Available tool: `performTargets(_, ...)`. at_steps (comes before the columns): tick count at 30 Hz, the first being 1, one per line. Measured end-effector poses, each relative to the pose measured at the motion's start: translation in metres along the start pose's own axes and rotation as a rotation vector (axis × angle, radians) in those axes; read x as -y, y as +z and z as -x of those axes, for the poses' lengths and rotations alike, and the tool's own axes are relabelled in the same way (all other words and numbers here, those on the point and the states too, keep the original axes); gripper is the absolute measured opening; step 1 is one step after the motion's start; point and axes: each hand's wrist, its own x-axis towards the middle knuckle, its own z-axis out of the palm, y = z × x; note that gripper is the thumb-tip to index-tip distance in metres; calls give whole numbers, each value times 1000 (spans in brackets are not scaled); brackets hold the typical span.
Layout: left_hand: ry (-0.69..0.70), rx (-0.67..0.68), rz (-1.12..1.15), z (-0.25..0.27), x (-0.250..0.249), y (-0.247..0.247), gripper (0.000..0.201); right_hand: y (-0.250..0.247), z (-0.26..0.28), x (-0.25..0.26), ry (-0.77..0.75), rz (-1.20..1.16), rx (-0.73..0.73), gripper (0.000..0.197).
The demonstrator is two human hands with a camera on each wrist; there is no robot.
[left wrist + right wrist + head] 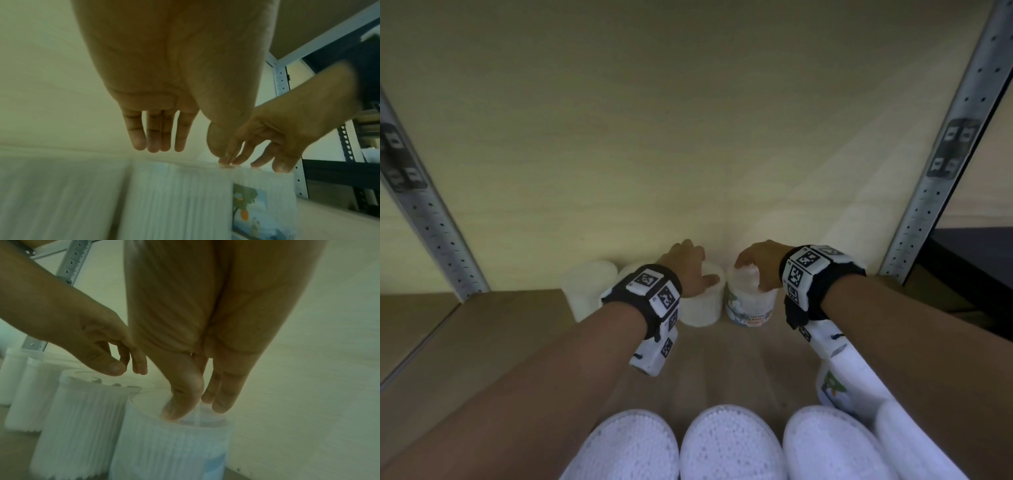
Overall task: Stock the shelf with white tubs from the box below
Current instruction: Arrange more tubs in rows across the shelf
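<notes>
Several white ribbed tubs stand in a row at the back of the wooden shelf (517, 329). My left hand (697, 270) hovers with relaxed, straight fingers (152, 138) just over a plain white tub (703, 305), holding nothing. Beside it on the right stands a tub with a colourful label (751, 308). My right hand (751, 274) arches over it, its thumb (179, 402) and fingertips resting on the clear lid (148, 402). In the right wrist view the left hand (98, 352) hangs above the neighbouring tub (82, 410).
More white tubs (589, 287) stand left of my hands against the pale back wall. Below the shelf's front edge, tubs in the box (729, 442) show their dotted tops. Perforated metal uprights (941, 164) frame the bay on both sides.
</notes>
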Motion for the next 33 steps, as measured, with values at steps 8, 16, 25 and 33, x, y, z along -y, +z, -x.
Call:
performTargets(8, 18, 67, -83, -3, -2, 4, 59, 2, -1, -1, 0, 17, -11, 64)
performTargets(16, 124, 247, 54, -3, 3, -12, 58, 2, 2, -1, -6, -10, -31, 60)
performTargets(25, 52, 27, 149, 0, 2, -8, 50, 1, 5, 2, 3, -9, -7, 61)
performTargets(33, 1, 38, -67, -2, -6, 4, 60, 0, 6, 3, 0, 10, -6, 62)
